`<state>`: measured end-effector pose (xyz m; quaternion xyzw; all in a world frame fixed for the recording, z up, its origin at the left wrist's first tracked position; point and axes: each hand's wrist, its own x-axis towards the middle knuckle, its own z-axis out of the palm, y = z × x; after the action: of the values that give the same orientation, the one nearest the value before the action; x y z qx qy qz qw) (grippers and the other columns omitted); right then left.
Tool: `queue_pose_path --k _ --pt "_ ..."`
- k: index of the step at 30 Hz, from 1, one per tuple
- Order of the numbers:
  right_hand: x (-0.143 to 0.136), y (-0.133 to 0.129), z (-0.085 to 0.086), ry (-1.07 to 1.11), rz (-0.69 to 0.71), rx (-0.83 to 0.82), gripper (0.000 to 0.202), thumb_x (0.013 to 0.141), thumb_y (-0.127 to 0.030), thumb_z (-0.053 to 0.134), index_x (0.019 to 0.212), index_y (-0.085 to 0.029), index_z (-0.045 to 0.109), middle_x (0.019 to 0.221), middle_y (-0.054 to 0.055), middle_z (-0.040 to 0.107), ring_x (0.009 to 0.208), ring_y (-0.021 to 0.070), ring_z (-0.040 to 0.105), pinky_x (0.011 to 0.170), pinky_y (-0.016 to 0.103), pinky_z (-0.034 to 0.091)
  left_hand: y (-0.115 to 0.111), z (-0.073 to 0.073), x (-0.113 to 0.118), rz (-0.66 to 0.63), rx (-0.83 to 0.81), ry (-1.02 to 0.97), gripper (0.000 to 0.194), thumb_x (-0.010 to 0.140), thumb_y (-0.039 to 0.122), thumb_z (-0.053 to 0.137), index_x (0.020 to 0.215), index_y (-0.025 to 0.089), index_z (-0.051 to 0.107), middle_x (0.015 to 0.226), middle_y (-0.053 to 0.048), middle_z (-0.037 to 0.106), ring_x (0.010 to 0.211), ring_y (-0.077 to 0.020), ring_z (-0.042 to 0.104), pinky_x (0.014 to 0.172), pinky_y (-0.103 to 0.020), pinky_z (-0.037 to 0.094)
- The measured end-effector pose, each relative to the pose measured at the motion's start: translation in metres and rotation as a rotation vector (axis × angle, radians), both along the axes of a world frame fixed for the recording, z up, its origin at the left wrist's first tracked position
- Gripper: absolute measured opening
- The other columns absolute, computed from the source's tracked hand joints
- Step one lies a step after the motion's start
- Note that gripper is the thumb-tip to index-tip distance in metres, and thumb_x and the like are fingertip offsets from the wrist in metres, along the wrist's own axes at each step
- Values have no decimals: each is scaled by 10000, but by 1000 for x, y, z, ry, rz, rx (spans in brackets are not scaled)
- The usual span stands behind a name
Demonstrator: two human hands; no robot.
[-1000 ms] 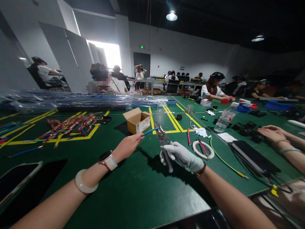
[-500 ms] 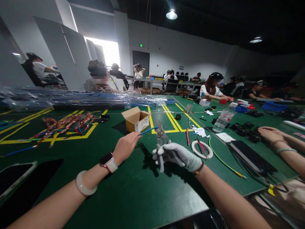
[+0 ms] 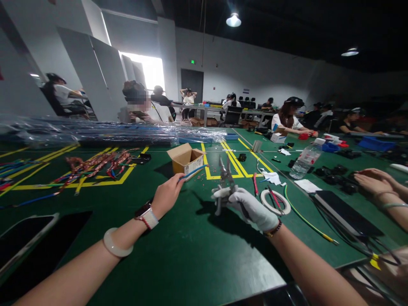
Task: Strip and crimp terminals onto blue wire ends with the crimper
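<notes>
My bare left hand [image 3: 168, 191] pinches a blue wire [image 3: 194, 171], whose free end points right in front of an open cardboard box [image 3: 186, 159]. In a white glove, my right hand [image 3: 247, 204] grips a pair of wire strippers [image 3: 225, 180] by the handles, jaws upward and spread apart. A gap separates the wire tip from the strippers. Small scraps lie on the green table [image 3: 191, 255] near the box. Right of the glove are a white ring [image 3: 267, 204] with a red-handled tool on it and a green-yellow wire [image 3: 296, 216].
Stripped copper wires [image 3: 98, 163] lie in a heap at left. Plastic-wrapped stock [image 3: 127, 132] spans the table's far side. A water bottle [image 3: 306, 159], a black power bank-like slab [image 3: 349, 212] and another person's hands [image 3: 376, 182] are at right. A dark flat screen [image 3: 60, 242] lies at lower left.
The wire end has come away from the strippers' jaws. My right hand has shifted right and turned the strippers, whose jaws now show parted. The view has swung slightly left.
</notes>
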<state>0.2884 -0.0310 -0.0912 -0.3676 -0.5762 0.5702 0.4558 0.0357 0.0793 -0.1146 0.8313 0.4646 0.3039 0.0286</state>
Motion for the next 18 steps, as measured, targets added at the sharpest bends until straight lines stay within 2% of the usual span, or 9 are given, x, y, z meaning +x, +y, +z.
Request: queue_pose_path --k 4,6,9,12,14,17,18 --pt "22 18 9 -410 -400 296 261 762 -292 514 916 -198 701 1109 68 637 928 213 589 861 365 450 -6 1 2 -97 -16 53 354 981 373 333 1149 162 561 1118 -110 673 944 -233 665 786 -322 523" --pt "30 28 13 -593 -514 443 211 799 -317 513 794 -194 685 1086 74 619 954 216 572 847 354 448 -7 -1 2 -135 -3 78 364 986 370 312 1110 165 586 1102 -106 680 952 -229 662 798 -322 523" --pt "35 38 13 -785 -585 617 283 830 -375 541 623 -190 599 985 81 602 903 208 570 808 338 459 -6 -5 1 -169 48 92 397 991 373 293 1101 165 613 1096 -106 683 971 -229 656 830 -330 517" --pt "35 40 7 -920 -636 723 293 828 -366 564 590 -196 558 944 81 599 860 197 568 775 329 470 -5 -7 0 -177 82 97 421 992 380 287 1109 162 627 1090 -106 685 961 -236 658 815 -343 520" --pt "36 38 1 -1010 -616 807 262 825 -316 555 591 -197 562 991 88 604 905 204 566 827 349 465 -5 -7 0 -179 80 102 426 993 385 287 1106 166 635 1084 -101 688 949 -236 660 803 -341 520" --pt "40 35 -7 -1149 -561 934 109 788 -266 565 765 -200 649 1127 101 585 1073 246 526 1019 454 360 -6 -6 0 -179 68 91 424 991 393 294 1108 176 640 1085 -94 689 951 -231 657 805 -331 513" --pt "41 34 -8 -1187 -560 957 150 777 -261 568 874 -202 665 1179 106 568 1134 262 496 1066 490 301 -7 -5 0 -179 66 88 420 990 394 298 1107 181 641 1082 -91 690 949 -228 656 803 -325 511"
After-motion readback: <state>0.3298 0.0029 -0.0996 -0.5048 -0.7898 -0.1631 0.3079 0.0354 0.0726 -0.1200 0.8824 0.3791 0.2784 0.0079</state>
